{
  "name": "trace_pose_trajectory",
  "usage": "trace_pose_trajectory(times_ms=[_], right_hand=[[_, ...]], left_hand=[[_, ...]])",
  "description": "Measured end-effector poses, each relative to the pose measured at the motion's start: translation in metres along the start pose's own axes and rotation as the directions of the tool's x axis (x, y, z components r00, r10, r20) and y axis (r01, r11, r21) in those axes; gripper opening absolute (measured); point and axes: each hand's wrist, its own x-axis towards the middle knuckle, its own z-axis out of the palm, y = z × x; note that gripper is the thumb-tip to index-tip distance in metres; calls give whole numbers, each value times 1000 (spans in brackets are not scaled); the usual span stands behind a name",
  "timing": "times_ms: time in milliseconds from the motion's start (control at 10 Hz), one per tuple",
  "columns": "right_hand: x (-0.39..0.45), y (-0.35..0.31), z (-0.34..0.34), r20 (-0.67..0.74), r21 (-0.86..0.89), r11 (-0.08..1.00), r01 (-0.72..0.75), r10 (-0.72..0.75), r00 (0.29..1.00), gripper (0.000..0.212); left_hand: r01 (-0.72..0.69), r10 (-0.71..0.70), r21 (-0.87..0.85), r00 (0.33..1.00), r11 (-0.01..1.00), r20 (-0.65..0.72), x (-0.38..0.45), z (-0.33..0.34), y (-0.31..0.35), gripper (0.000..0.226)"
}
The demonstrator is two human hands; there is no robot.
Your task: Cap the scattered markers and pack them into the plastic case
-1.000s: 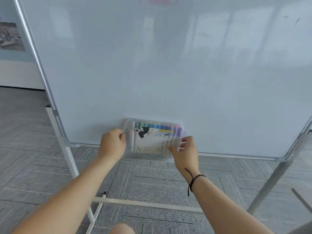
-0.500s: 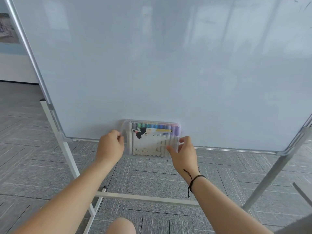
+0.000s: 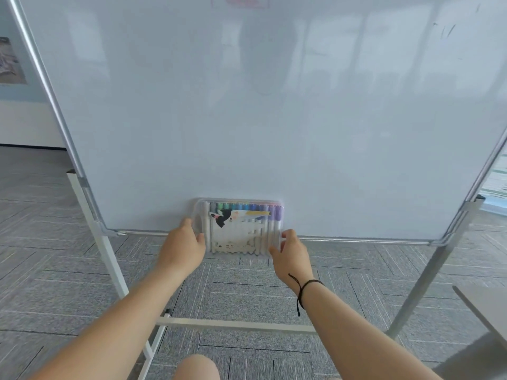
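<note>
A clear plastic case [image 3: 238, 226] stands against the bottom of the whiteboard, on its lower ledge. Inside it a row of capped markers [image 3: 244, 208] with green, blue and purple caps stands upright behind a printed paper insert. My left hand [image 3: 184, 246] grips the case's left edge with curled fingers. My right hand [image 3: 290, 251] holds the lower right corner, thumb on the front. The case's lid looks closed.
The large whiteboard [image 3: 274, 119] fills the view on a white metal stand [image 3: 104, 250] with a floor crossbar [image 3: 236, 325]. Grey carpet tiles lie below. A grey table edge [image 3: 482, 308] shows at right, and my knee [image 3: 196, 367] at the bottom.
Both hands stay on the case's sides. The right thumb has shifted slightly on the right edge. The view has tilted a little; the case stays against the board.
</note>
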Motion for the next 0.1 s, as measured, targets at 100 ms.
trace_pose_trajectory(times_ms=[100], right_hand=[[-5, -8, -11, 119, -34, 999, -35, 39, 992, 41]], left_hand=[[0, -1, 27, 1000, 1000, 21, -5, -5, 6, 35]])
